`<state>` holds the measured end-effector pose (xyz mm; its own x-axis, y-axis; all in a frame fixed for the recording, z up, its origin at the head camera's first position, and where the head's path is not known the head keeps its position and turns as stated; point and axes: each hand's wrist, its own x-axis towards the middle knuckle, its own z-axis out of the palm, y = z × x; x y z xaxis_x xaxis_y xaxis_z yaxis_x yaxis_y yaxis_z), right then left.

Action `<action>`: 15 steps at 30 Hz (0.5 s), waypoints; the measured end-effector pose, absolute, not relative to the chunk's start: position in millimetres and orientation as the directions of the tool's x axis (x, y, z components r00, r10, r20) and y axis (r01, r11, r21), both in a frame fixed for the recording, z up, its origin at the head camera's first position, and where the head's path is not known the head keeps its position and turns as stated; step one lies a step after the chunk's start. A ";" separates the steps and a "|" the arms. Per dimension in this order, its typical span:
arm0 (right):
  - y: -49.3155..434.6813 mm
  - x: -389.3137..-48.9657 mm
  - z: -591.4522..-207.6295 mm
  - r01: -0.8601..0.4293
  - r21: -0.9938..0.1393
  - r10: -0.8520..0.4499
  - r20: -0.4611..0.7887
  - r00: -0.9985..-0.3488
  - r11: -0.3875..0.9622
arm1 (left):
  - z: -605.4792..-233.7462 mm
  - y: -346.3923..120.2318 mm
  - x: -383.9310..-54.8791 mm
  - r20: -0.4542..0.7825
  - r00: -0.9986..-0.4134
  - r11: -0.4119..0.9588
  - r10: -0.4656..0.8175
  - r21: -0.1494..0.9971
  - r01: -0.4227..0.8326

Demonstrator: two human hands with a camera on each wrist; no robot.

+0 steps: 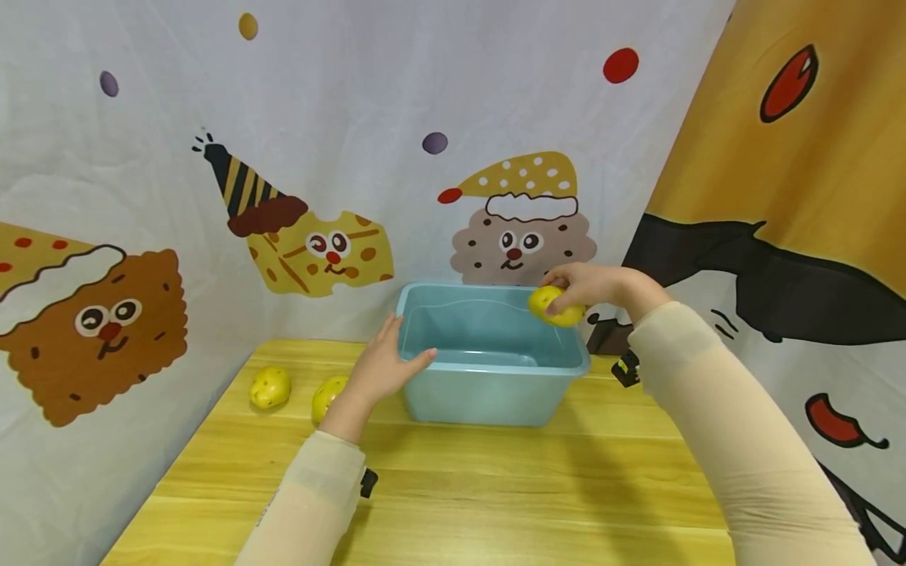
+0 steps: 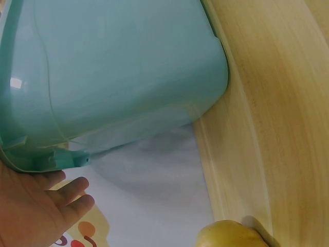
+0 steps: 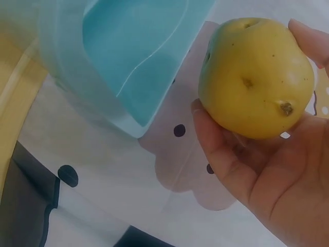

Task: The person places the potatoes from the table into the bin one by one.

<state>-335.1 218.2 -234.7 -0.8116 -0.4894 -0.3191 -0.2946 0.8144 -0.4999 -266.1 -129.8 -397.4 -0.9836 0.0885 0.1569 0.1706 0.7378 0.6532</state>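
A yellow potato (image 1: 564,307) is gripped by my right hand (image 1: 593,284) over the right end of a light blue plastic bin (image 1: 488,398). In the right wrist view, the thumb and fingers hold the potato (image 3: 257,77) from its sides, beside the bin's rim. My left hand (image 1: 382,365) rests at the bin's left corner, with its thumb stretched toward the front rim. The left wrist view shows this hand's fingers (image 2: 77,206) loosely extended under the rim. Two more potatoes lie left of the bin: one potato (image 1: 270,387) farther out, another potato (image 1: 328,395) partly hidden by the left wrist.
A wood-grain table (image 1: 481,487) carries the bin and the loose potatoes. Behind it hangs a white curtain (image 1: 368,79) printed with cartoon food. The curtain stands close behind the bin. A small black object (image 1: 626,369) shows by the right sleeve.
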 end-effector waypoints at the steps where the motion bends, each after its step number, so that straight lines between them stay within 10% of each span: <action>1: 217.0 -335.7 -235.0 -0.296 -0.499 -0.492 -0.324 -0.808 0.815 | -397.1 -129.9 -265.4 0.156 -0.984 0.738 0.086 0.653 0.169; 15: 208.1 -343.0 -245.7 -0.220 -0.531 -0.492 -0.448 -0.746 0.818 | -396.6 -129.8 -265.2 0.148 -0.986 0.739 0.082 0.655 0.160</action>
